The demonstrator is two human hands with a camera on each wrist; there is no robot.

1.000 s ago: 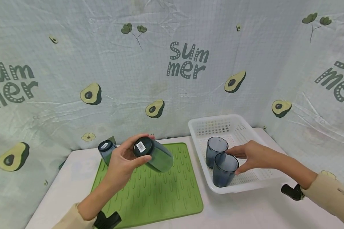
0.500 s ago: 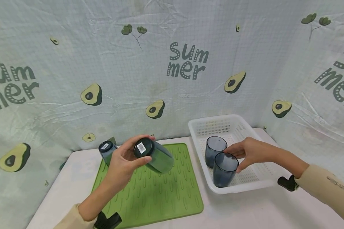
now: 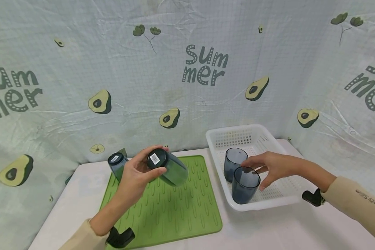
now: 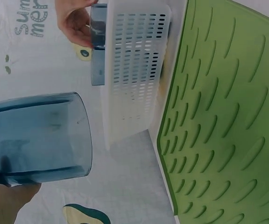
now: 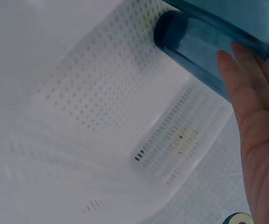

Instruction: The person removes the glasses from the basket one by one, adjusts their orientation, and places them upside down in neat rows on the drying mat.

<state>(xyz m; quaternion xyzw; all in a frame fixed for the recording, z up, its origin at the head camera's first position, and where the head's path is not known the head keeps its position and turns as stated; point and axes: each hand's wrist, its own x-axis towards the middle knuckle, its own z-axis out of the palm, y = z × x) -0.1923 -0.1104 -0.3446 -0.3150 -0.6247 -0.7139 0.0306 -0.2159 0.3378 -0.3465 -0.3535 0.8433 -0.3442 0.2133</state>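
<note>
left hand (image 3: 135, 174) grips tilted glass (image 3: 176, 171) by base; right hand (image 3: 274, 166) loosely spread at front glass (image 3: 243, 193): likely stiff, slick, fragile; grip sides.

Head cam bright, soft shadow on tbl (image 3: 253, 230); wrist cams dimmer, R hazy.

The mat (image 3: 178, 213) is green with slim raised strokes. Right of the mat, the basket (image 3: 232, 139) is white with rows of holes, its two glasses (image 3: 244, 194) smoky blue. Over the mat, the blue glass (image 3: 176, 172) bears a black-and-white label (image 3: 154, 159). Behind the mat, pale cloth (image 3: 137, 80) shows yellow-green avocados (image 3: 169, 118).
</note>
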